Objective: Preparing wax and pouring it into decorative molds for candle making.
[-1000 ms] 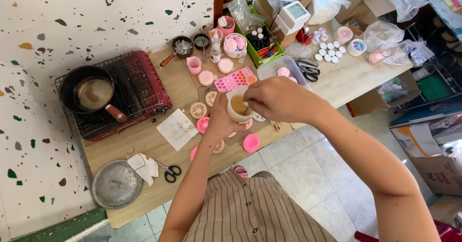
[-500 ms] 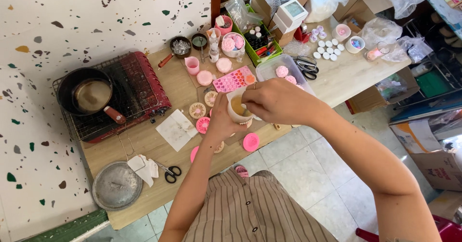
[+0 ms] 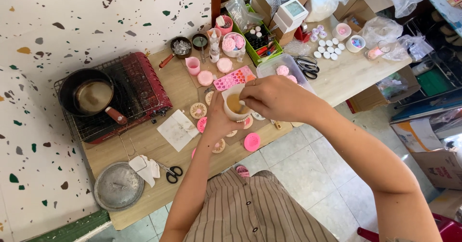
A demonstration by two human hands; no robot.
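Cup sits a bit higher & further left than a sec ago, w/ both hands moved along. Left hand wraps its side from below; right hand pinches something thin at the rim, can't tell what. It's held over the wooden table, above pink moulds. Looks light, stiff, full of amber liquid: spills easily, grip low on the wall.

A wooden worktable stands on pale floor tiles; beside it, a white speckled terrazzo surface.
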